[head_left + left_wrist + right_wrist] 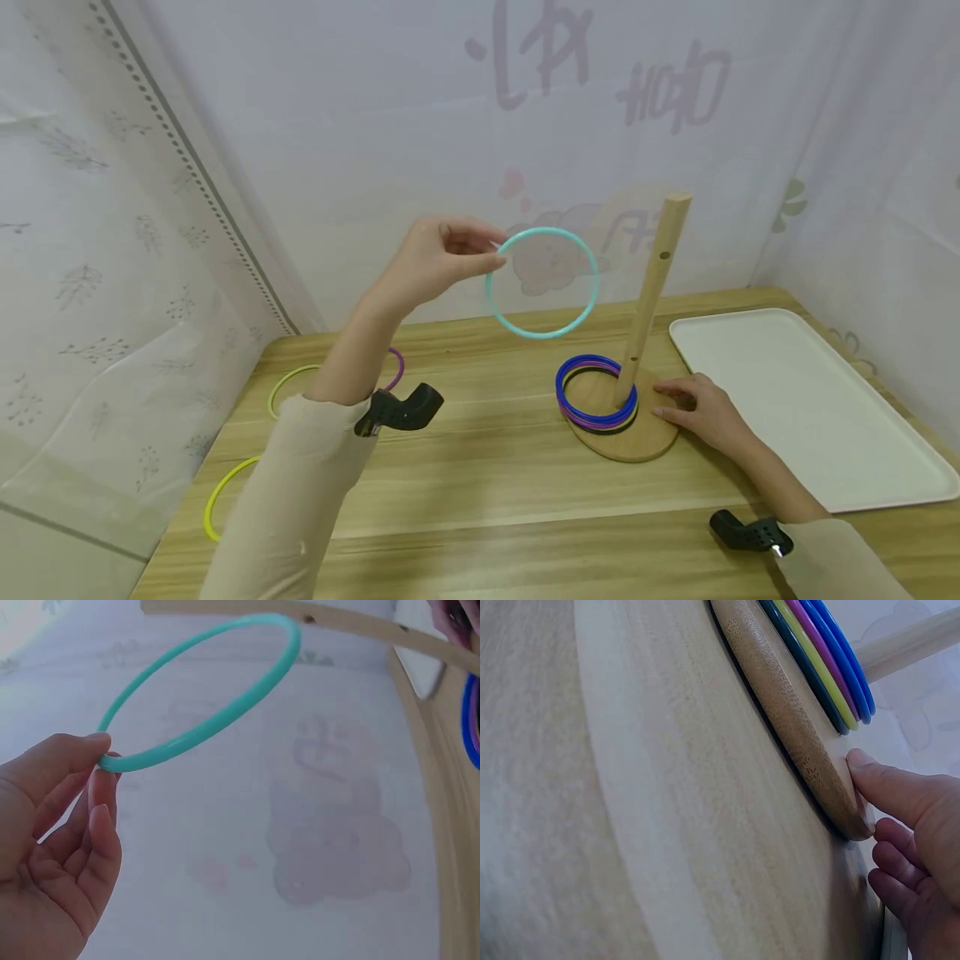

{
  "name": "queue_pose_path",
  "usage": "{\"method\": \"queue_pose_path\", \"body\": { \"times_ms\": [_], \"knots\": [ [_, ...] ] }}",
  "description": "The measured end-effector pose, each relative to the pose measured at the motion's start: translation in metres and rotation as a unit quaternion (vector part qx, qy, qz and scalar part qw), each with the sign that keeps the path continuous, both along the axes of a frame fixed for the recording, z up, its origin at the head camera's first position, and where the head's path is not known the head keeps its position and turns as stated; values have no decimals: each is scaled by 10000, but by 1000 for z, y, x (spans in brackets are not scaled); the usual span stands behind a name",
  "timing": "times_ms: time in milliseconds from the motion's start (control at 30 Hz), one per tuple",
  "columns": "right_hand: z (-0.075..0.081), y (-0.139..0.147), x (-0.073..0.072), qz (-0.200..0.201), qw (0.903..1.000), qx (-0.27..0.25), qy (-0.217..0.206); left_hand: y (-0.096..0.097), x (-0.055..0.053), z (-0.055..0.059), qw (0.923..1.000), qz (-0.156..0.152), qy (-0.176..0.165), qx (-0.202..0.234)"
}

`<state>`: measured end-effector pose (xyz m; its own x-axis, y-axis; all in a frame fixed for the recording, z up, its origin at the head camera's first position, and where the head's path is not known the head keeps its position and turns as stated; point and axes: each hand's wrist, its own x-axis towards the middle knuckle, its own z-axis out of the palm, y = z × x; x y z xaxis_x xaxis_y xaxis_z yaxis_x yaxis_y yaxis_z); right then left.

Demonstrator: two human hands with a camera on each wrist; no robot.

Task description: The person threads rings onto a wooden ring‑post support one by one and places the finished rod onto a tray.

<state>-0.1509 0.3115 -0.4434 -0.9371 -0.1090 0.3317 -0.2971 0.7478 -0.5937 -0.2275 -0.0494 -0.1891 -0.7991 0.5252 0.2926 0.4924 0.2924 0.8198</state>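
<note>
In the head view my left hand (442,260) is raised above the table, pinching a turquoise ring (543,335) by its left side. The left wrist view shows the thumb and fingertips on the edge of that ring (199,735). To its right stands a wooden ring stand with an upright post (651,296) and a round base (652,437). Blue rings (560,387) lie stacked with purple, yellow and dark ones around the foot of the post. My right hand (708,417) holds the base's right edge, its thumb (889,784) on top; some fingertips are hidden.
A white tray (810,400) lies at the table's right. On the left are a yellow ring (213,496), a yellow-green ring (281,383) and a purple ring (400,367), partly hidden by my left arm. A printed curtain (375,125) hangs behind the wooden table (487,483).
</note>
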Motion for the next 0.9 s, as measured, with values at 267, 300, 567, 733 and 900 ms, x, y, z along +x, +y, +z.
{"method": "queue_pose_path", "body": {
  "times_ms": [267, 300, 567, 733, 900],
  "knots": [
    [1, 0, 0, 4, 10000, 11, -85, 46, 5, 33, 9951, -205, 82, 966],
    [1, 0, 0, 3, 10000, 8, -95, 51, 6, 36, 9941, -152, 59, 1069],
    [0, 2, 1, -50, 9998, 8, -176, 85, 5, 33, 9811, -1, -506, 1867],
    [-2, 3, 2, -82, 9996, 31, -261, 97, 2, 12, 9790, 206, -901, 1816],
    [-1, 4, 3, -88, 9994, 41, -341, 103, -4, -21, 9763, 445, -1385, 1603]
  ]
}}
